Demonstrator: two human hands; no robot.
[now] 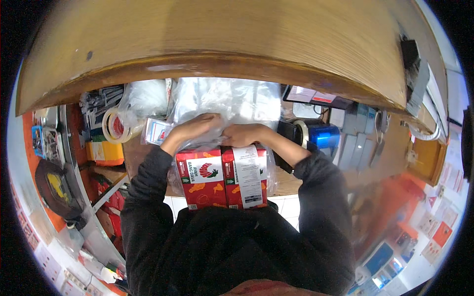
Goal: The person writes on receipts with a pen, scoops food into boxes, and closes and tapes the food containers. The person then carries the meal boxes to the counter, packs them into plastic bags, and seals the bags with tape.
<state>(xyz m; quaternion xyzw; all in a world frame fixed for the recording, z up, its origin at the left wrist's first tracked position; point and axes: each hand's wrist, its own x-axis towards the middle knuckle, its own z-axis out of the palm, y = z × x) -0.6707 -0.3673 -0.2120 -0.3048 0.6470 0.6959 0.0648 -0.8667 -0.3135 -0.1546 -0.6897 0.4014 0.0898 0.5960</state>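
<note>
Two red printed cardboard food boxes (pixel 205 196) stand side by side against my body, with clear plastic bagging (pixel 273 174) showing along their sides. A white paper slip (pixel 251 177) bearing print lies over the right-hand box. Just beyond the boxes, my left hand (pixel 203 124) is bent over gathered clear plastic, its fingertips partly hidden. My right hand (pixel 242 134) is closed on the same plastic, close to the left one. Behind both hands, a stack of clear plastic sheets or bags (pixel 244 98) covers the tabletop.
An overhead wooden shelf (pixel 222 29) spans the far side. Rolls of tape (pixel 114 127) and a small printed packet (pixel 155 132) sit to the left. On the right are a blue-and-black device (pixel 322 135), a screen (pixel 313 95) and several grey phone-like slabs (pixel 355 148).
</note>
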